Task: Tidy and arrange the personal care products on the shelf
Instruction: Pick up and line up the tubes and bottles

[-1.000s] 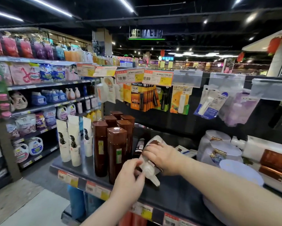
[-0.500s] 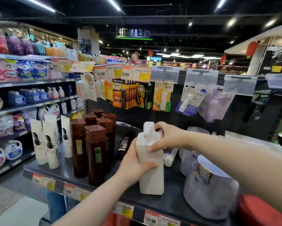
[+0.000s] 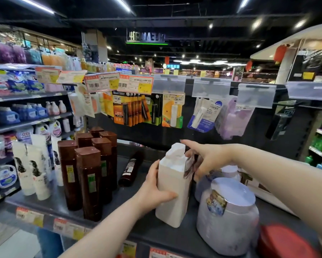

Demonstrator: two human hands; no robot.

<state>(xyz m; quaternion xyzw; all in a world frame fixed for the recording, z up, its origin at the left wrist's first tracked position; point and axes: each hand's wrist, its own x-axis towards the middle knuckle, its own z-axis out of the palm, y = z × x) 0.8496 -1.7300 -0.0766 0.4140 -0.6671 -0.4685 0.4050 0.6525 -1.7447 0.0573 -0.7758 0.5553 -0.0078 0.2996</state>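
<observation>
Gripping bottle point(image 3: 172, 192) mid-body with left fingers point(image 3: 167, 194), curled round its 9 o'clock side, left hand point(image 3: 154, 190) wrapped on. Touching its shoulder at 2 o'clock with right fingers point(image 3: 189, 144), spread and fairly straight, right hand point(image 3: 210, 159) unclenched. Near upright on shelf point(image 3: 119, 207), centre front. Brown bottles point(image 3: 89, 179) at 9 o'clock, jar point(image 3: 229, 216) just beside at 4 o'clock, dark bottle point(image 3: 131, 169) lying at 11 o'clock.

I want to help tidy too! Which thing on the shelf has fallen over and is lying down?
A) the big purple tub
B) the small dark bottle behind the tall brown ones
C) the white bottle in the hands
B: the small dark bottle lies flat on the shelf, while the white bottle, gripped by the left hand, and the purple tub stand upright.
</observation>
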